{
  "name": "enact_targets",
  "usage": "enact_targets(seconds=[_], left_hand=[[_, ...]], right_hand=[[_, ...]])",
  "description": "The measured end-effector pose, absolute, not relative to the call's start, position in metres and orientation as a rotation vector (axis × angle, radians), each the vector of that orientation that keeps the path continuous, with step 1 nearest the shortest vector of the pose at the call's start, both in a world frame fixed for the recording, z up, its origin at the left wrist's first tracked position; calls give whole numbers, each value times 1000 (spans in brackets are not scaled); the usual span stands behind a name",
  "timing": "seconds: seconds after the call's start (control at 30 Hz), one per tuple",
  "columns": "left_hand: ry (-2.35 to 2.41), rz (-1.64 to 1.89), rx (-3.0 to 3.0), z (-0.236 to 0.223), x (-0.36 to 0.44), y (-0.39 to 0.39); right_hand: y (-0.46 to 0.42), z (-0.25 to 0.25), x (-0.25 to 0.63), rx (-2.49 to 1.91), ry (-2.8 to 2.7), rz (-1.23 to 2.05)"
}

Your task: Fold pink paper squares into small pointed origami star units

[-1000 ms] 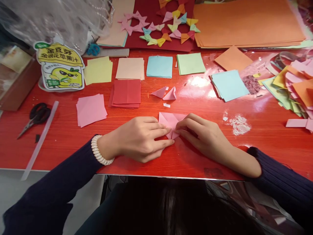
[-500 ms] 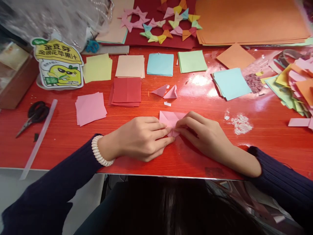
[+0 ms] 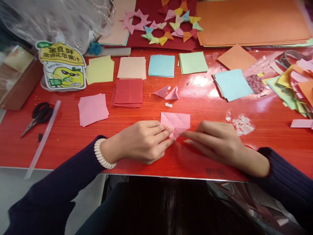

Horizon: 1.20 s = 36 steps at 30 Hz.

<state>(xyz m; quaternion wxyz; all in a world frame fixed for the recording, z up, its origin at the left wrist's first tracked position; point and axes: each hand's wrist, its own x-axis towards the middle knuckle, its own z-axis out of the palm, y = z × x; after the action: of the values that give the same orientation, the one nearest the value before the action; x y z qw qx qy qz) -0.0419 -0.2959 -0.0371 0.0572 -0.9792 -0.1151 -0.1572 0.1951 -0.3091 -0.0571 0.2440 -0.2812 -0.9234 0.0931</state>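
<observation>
A partly folded pink paper (image 3: 176,122) lies flat on the red table (image 3: 151,153) in front of me. My left hand (image 3: 143,141) rests with curled fingers pressing the paper's left lower corner; a white coil bracelet sits on that wrist. My right hand (image 3: 217,141) lies to the right of the paper with fingers stretched toward its lower point, fingertips touching or just short of it. Two small folded pink pieces (image 3: 166,92) lie a little beyond the paper.
Stacks of square paper lie across the table: pink (image 3: 93,109), red (image 3: 127,93), yellow (image 3: 99,69), blue (image 3: 161,65), green (image 3: 193,62). Black scissors (image 3: 37,115) sit far left beside a juice pouch (image 3: 62,66). Folded paper rings (image 3: 166,24) and orange sheets (image 3: 249,21) lie at the back.
My right hand has slid right and down off the pink paper, uncovering its right half, and its fingers have straightened. My left hand has stayed on the paper's left corner.
</observation>
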Motion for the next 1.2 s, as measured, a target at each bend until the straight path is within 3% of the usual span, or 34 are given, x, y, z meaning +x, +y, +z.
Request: enact_targets(seconds=[0.4, 0.77, 1.03, 1.2], left_hand=[[-377, -491, -3003, -37, -42, -296], [-517, -522, -3259, -46, -44, -282], [-715, -650, -3280, -55, -42, -278], [-563, -629, -3286, -52, -47, -275]], right_hand=[[-293, -57, 216, -810, -2758, 171], [-302, -52, 204, -479, -2761, 517], [-292, -52, 226, -776, -2563, 682], [-289, -45, 221, -644, -2580, 657]])
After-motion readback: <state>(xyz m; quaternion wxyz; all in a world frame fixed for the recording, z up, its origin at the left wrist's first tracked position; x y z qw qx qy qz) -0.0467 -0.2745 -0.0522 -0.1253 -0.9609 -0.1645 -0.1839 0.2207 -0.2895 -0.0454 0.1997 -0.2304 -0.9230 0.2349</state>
